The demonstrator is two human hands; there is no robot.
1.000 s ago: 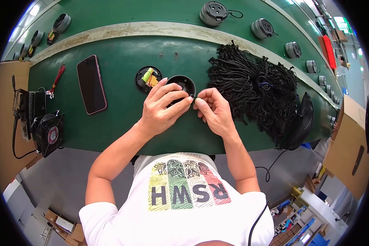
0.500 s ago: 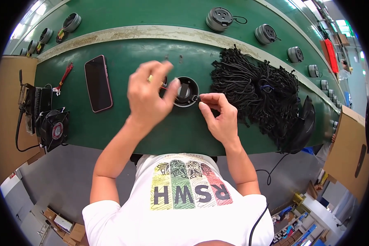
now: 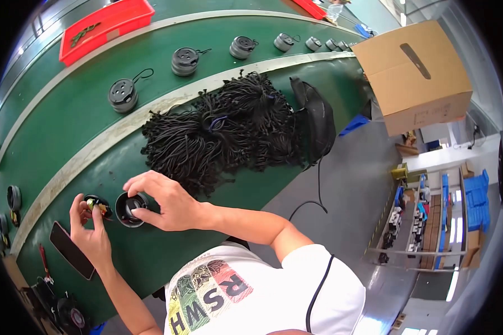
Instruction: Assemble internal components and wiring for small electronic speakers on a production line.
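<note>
Head view: at a green bench [image 3: 167,262], the right hand [image 3: 167,204] grips a round black housing [image 3: 129,207] on the mat while the left hand [image 3: 89,231] pinches parts from a small dish [image 3: 98,205]; steadying the housing flat looks wise.

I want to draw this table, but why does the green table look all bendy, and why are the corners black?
In the head view the fisheye lens bends the straight green table edges into curves toward the rim and leaves black corners. The middle is sharp: the right hand on the black round part looks crisp; bright glare washes out the upper right.
</note>
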